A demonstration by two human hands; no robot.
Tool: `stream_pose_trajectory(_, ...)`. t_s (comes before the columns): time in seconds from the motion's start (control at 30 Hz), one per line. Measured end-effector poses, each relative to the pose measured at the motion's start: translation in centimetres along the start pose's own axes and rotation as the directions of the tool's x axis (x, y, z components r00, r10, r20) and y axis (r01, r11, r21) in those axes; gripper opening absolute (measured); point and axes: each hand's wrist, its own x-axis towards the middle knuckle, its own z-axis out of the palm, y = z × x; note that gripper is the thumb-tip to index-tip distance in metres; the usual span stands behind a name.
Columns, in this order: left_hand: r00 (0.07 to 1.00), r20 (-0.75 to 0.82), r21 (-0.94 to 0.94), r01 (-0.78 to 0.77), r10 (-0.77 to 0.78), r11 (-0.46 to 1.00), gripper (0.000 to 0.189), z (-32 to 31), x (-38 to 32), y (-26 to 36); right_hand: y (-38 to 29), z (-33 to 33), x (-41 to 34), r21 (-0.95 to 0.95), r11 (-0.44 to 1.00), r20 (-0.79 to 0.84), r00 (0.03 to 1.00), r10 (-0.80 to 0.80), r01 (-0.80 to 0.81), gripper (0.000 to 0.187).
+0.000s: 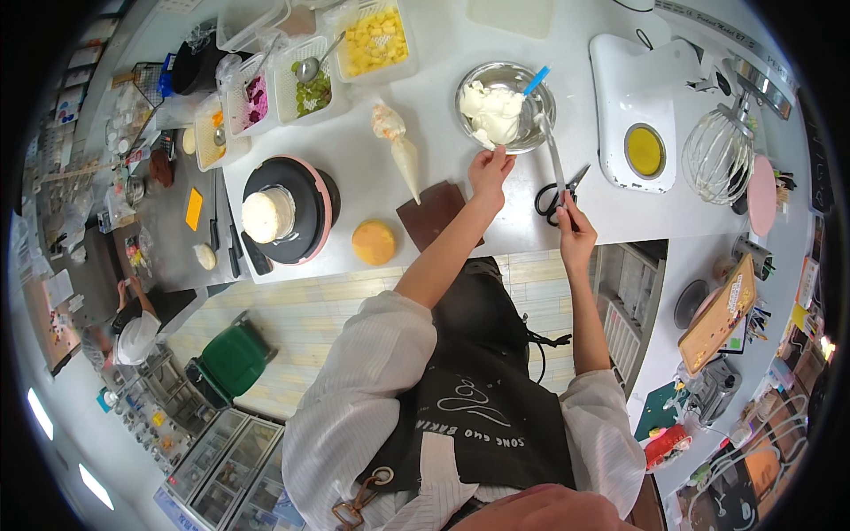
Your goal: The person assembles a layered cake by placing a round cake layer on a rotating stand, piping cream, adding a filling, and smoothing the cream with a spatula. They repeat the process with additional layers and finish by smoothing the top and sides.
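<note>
My left hand (pixel 490 178) grips the near rim of a stainless steel mixing bowl (pixel 550 99). Thick white cream (pixel 493 113) is heaped on the bowl's left side, and a blue-handled utensil (pixel 536 81) leans in it. In my right hand (pixel 575 229) is a long, narrow metal spatula (pixel 555 156), its far end over the bowl's right rim. Black scissors (pixel 548 202) lie on the table just beside that hand, partly behind the spatula. Left of the bowl is a piping bag (pixel 404 159) filled with cream, its tip touching a dark brown mat (pixel 431 216).
A small white cake (pixel 262 217) stands on a black turntable (pixel 297 244), near a round yellow cake piece (pixel 373 243). Fruit tubs (pixel 345 73) line the back left. On the right are a white scale (pixel 614 159) and a mixer whisk (pixel 717 156). Another person (pixel 137 335) works far left.
</note>
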Motion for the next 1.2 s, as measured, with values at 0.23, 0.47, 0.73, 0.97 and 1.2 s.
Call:
stream_pose_trajectory(0.23,0.996,-0.091,-0.112,-0.017,0.007,0.994,0.02,-2.0,-2.4,1.2,1.5,1.8,1.4,-0.54,0.8,0.091,0.963,-0.254,0.262,0.044)
stream_pose_trajectory(0.47,0.993,-0.103,-0.058,0.06,-0.066,0.996,0.021,-1.9,-2.6,2.8,0.5,-4.2,-4.3,-0.667,0.691,0.175,0.96,-0.22,0.28,0.042)
stream_pose_trajectory(0.73,0.992,-0.091,0.004,0.091,-0.09,0.996,0.022,-2.8,-1.6,3.2,-1.3,-4.6,-1.6,-0.003,0.948,0.421,0.86,0.289,-0.317,0.03)
stream_pose_trajectory(0.97,0.997,-0.057,0.032,0.061,-0.059,0.998,0.026,-3.1,-0.6,3.4,3.2,-1.9,-3.4,0.003,0.849,0.341,0.799,0.496,-0.528,0.032)
stream_pose_trajectory(1.2,0.99,0.072,0.436,-0.143,0.125,0.889,0.03,-4.8,-4.2,2.7,2.4,-9.7,-11.0,-0.304,0.886,0.307,0.844,0.44,-0.351,0.033)
